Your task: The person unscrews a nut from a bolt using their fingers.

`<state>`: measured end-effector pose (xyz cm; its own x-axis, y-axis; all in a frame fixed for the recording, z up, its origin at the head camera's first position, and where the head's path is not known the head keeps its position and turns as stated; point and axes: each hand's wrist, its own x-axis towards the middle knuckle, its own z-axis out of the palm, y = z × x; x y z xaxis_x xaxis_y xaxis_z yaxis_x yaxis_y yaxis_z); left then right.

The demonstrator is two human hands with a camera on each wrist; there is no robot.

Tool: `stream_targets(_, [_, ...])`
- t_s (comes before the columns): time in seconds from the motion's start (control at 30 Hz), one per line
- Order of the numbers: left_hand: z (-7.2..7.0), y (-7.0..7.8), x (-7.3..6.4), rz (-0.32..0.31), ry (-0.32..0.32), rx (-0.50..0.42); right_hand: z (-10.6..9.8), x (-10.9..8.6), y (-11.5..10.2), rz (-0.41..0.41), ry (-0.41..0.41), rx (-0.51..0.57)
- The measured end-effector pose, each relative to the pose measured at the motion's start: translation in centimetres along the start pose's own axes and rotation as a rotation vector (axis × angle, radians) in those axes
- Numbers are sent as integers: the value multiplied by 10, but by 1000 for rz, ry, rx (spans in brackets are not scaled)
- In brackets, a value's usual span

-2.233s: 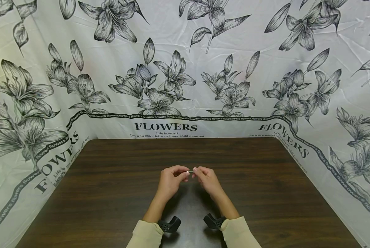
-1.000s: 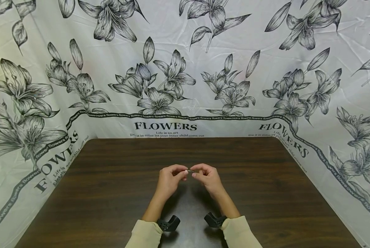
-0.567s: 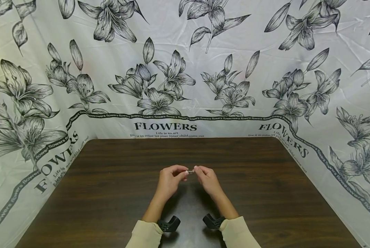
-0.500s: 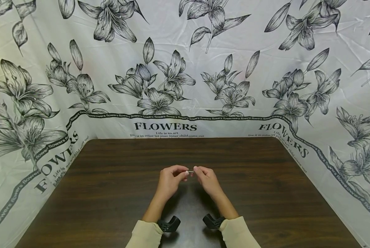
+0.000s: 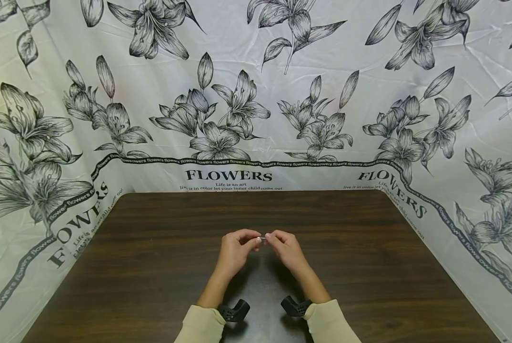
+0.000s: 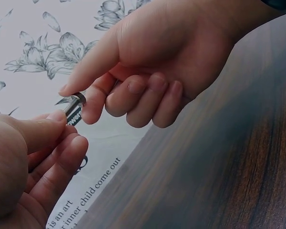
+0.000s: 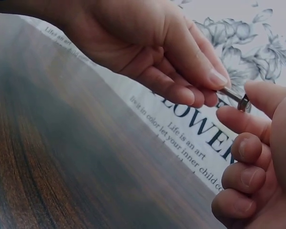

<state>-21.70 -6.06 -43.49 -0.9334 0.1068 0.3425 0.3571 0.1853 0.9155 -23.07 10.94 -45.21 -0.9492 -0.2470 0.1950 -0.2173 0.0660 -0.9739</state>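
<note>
Bolt (image 7: 235,96) aloft over the dark worktop (image 5: 153,267), between both hands. Left hand (image 5: 234,250): grip pinching the threaded shank (image 6: 71,109). Right hand (image 5: 287,247): grip at the head (image 7: 244,103), thumb and forefinger pinching.

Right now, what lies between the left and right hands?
A threaded metal bolt: the left hand pinches its shank, while the right hand has thumb and forefinger at its wider end. The left wrist view shows this.

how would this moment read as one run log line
left hand: pinches metal screw by shank | right hand: thumb and forefinger at wide end | hands above table
</note>
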Motion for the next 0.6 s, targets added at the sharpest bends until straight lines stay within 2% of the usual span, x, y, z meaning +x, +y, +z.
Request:
stream_targets(0.13, [-1,-1,0,10,5,0,0,1,3,-41,8,17])
stream_targets(0.37, [-2,-1,1,-1,8,-17,-4,8,31,-93,16,74])
stream_targets(0.6, [-3,-1,1,-7,13,-13,-3,9,36,-160,20,68])
